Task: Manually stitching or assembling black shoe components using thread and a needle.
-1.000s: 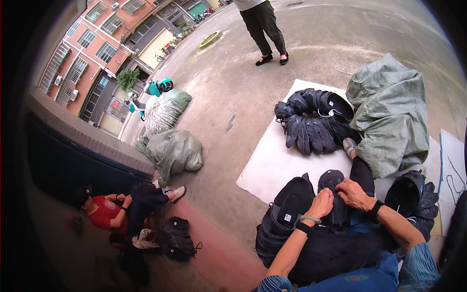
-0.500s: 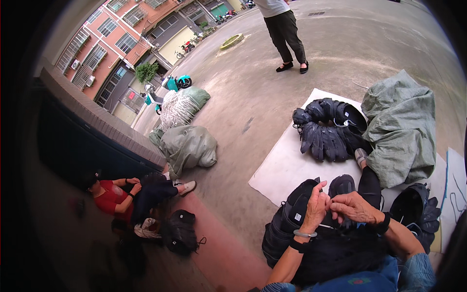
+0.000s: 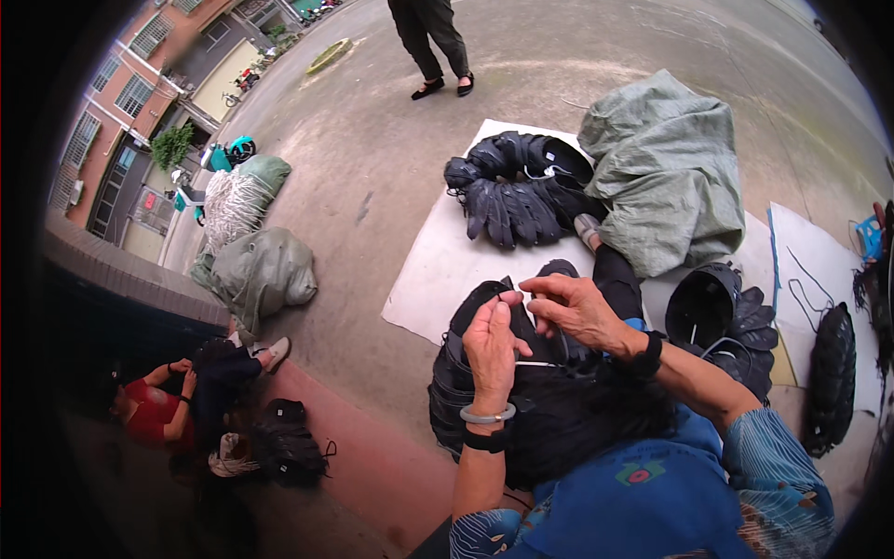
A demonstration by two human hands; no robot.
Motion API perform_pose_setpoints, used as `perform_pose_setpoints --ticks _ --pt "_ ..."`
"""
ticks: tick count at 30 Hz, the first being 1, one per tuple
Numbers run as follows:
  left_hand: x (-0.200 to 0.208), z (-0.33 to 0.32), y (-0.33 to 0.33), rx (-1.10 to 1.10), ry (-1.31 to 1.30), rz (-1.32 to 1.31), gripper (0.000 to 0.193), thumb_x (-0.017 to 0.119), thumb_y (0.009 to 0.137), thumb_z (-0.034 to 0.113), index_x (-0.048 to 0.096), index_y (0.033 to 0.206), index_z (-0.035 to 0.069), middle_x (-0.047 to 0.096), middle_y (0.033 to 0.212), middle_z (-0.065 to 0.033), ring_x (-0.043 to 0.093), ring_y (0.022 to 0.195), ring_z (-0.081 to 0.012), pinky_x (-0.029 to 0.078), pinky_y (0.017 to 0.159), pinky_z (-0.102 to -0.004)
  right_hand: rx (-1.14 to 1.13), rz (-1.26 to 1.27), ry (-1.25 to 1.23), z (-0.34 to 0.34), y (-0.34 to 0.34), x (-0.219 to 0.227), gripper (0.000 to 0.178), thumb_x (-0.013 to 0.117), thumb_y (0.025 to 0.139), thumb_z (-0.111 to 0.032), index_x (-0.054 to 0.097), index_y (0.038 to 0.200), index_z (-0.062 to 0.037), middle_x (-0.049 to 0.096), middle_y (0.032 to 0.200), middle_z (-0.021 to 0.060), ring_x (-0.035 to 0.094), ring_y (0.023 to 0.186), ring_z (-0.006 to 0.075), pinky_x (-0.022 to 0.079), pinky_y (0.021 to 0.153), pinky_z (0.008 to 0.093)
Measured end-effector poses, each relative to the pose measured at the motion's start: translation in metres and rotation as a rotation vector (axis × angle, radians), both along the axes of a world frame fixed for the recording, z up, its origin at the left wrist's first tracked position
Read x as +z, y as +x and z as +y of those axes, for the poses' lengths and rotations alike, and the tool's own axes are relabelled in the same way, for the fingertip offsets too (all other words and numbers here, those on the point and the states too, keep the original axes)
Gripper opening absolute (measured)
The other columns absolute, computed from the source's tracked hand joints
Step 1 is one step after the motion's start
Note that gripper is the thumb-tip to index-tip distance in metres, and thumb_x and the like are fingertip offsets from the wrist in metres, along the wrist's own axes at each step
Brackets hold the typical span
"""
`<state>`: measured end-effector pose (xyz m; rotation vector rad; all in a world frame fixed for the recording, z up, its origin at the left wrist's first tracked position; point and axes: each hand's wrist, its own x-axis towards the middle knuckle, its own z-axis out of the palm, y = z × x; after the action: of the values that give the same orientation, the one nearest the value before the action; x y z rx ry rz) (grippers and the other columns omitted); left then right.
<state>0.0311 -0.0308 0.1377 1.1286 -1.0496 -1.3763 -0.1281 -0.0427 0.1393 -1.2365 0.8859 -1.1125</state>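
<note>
My left hand (image 3: 492, 352) is raised over my lap with its fingers bent and pinched together; whatever lies between the tips is too small to make out. Close to its right, my right hand (image 3: 582, 312) has thumb and forefinger drawn together near the left fingertips, and a thin thread or lace may run between them. Beneath both hands, a bundle of black shoe uppers (image 3: 449, 396) lies across my lap, with a white cord (image 3: 535, 364) showing on it. A blue apron (image 3: 643, 503) covers my lap nearer to me.
Ahead, a ring of nested black shoe uppers (image 3: 512, 214) rests on a white sheet (image 3: 424, 279) beside a green woven sack (image 3: 666, 177). More uppers (image 3: 750, 340) lie at right. A seated person in red (image 3: 154, 410) works at left, near filled sacks (image 3: 270, 270). Another person (image 3: 433, 42) stands ahead.
My view has swung to the right, so the scene sits further left and lower items at right now show. My hands have come slightly apart, with the right fingers more extended.
</note>
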Motion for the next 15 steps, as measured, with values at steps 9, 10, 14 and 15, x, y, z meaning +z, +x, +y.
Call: perform_pose_setpoints --ticks 9,10,14,15 --pt "0.008 0.004 -0.019 -0.116 0.052 -0.073 0.031 0.046 0.098 0.022 0.057 0.111 -0.004 0.054 0.066 -0.0017 0.047 0.046 -0.0041 0.050 0.046 -0.0213 -0.013 -0.039 0.155 0.001 -0.003 0.007 0.028 0.060 0.090 -0.012 0.059 0.112 0.0041 0.065 0.084 0.0050 0.061 0.064 0.0065 0.051 0.053 0.0188" --pt "0.008 0.004 -0.019 -0.134 0.039 -0.055 0.031 0.046 0.098 0.022 0.057 0.111 -0.004 0.054 0.066 -0.0017 0.047 0.046 -0.0041 0.050 0.046 -0.0213 -0.017 -0.038 0.158 0.001 -0.004 0.008 0.028 0.060 0.090 -0.012 0.059 0.112 0.0041 0.065 0.084 0.0050 0.061 0.064 0.0065 0.051 0.053 0.0188" --pt "0.009 0.003 -0.018 -0.157 -0.032 -0.223 0.029 0.044 0.099 0.022 0.057 0.107 -0.002 0.055 0.067 -0.0015 0.050 0.048 -0.0051 0.048 0.046 -0.0206 0.011 -0.042 0.176 0.001 -0.008 0.011 0.025 0.060 0.090 -0.013 0.061 0.109 0.0035 0.065 0.082 0.0049 0.061 0.064 0.0066 0.050 0.053 0.0185" --pt "0.008 0.004 -0.018 -0.172 -0.078 -0.287 0.028 0.044 0.099 0.022 0.057 0.105 -0.002 0.055 0.067 -0.0015 0.050 0.048 -0.0054 0.047 0.046 -0.0204 0.009 -0.030 0.186 0.001 -0.009 0.011 0.023 0.061 0.090 -0.013 0.061 0.107 0.0032 0.065 0.081 0.0049 0.062 0.064 0.0067 0.050 0.053 0.0185"
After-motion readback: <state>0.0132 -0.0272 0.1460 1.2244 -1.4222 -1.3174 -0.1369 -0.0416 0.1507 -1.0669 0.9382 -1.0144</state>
